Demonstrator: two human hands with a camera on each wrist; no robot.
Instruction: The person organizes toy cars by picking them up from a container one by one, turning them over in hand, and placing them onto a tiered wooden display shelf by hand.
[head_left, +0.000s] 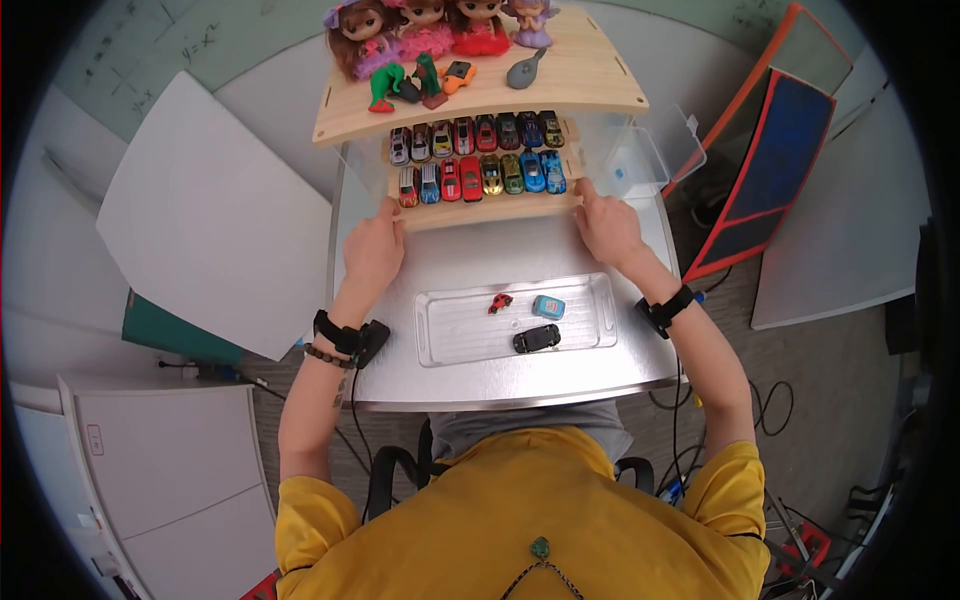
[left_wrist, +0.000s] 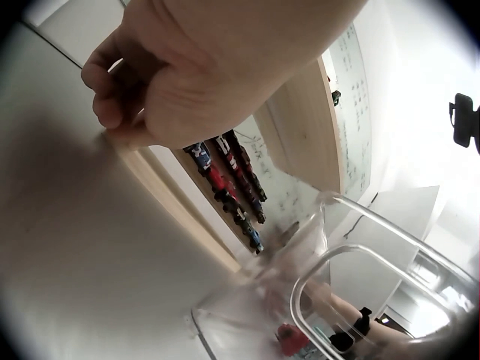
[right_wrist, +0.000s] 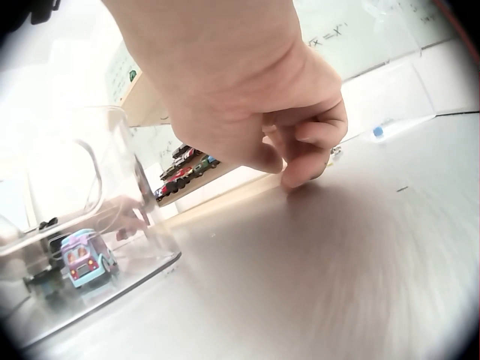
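Observation:
A wooden rack (head_left: 490, 211) carries two rows of small toy cars (head_left: 471, 178) under a wooden top shelf. My left hand (head_left: 374, 250) grips its left front corner; in the left wrist view the thumb and fingers of that hand (left_wrist: 187, 82) meet at the end of the wooden edge (left_wrist: 176, 201). At the opposite front corner, my right hand (head_left: 612, 228) holds the wood with curled fingers. The right wrist view shows this hand (right_wrist: 255, 105) beside the rack's front edge (right_wrist: 229, 199), its fingertips low against the metal tabletop.
Nearer my body, a clear tray (head_left: 465, 345) holds a black car (head_left: 537, 339), a blue toy vehicle (head_left: 548, 307) and a small red toy (head_left: 500, 303). Dolls and figures stand on the top shelf (head_left: 570, 85). A clear bin (head_left: 640, 160) is at the right.

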